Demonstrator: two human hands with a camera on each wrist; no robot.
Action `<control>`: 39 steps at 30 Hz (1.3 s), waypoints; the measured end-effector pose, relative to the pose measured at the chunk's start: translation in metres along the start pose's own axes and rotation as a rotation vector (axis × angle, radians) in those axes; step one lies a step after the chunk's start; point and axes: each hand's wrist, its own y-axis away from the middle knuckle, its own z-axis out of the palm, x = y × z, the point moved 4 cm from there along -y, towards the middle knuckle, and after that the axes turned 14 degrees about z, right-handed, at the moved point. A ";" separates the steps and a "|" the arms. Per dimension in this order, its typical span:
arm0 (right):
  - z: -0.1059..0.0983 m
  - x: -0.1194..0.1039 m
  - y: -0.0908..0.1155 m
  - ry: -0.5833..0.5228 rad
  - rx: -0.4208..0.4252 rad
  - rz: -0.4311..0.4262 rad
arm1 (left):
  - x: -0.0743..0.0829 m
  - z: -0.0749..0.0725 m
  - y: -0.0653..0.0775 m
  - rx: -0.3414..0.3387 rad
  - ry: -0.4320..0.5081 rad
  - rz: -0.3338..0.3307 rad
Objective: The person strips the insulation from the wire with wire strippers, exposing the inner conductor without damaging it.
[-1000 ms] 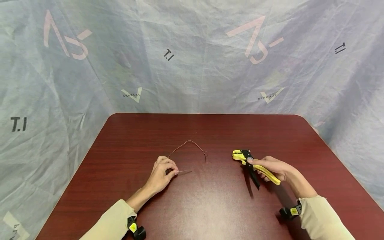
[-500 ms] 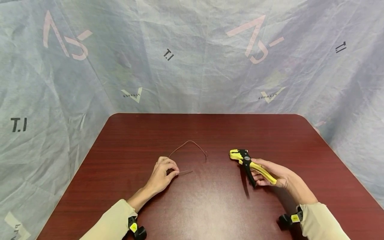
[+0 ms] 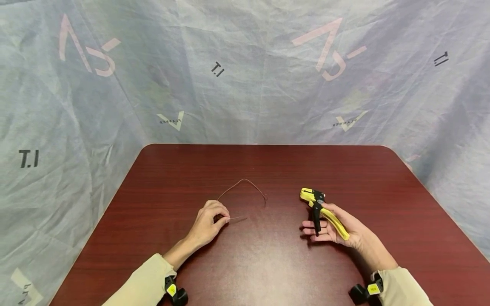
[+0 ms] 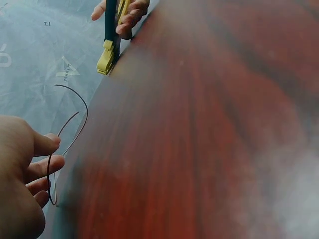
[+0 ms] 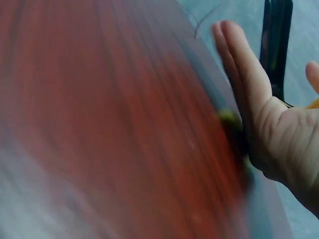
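Note:
A thin, copper-coloured wire (image 3: 245, 179) is bent into a loose curve over the table. My left hand (image 3: 206, 223) pinches it between thumb and forefinger, and one short end sticks out to the right. In the left wrist view the wire (image 4: 86, 110) loops out past the fingertips. My right hand (image 3: 354, 229) holds a yellow and black wire stripper (image 3: 337, 221), its head tilted up and to the left. The thumb lies along the tool, while several fingers stretch out straight behind the black handle. In the right wrist view the black handle (image 5: 276, 50) rises beyond these fingers.
A dark red wooden table (image 3: 268, 255) spreads beneath both hands. Behind it and along its sides hangs a grey printed sheet (image 3: 245, 85). Each wrist wears a black camera, the left camera (image 3: 179, 296) and the right camera (image 3: 358, 293).
My right hand has turned palm upward, and its fingers have straightened out past the black handle. The wire stripper has tilted more upright with it. My left hand and the wire stay nearly still.

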 end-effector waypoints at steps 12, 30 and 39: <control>0.008 0.005 -0.010 -0.026 -0.105 0.006 | 0.001 -0.001 -0.001 -0.020 0.035 -0.031; 0.013 0.011 -0.014 -0.122 -0.122 -0.082 | 0.007 -0.005 -0.009 -0.046 0.166 -0.133; 0.018 0.011 -0.018 -0.067 0.002 -0.147 | 0.010 -0.010 -0.015 -0.034 0.155 -0.106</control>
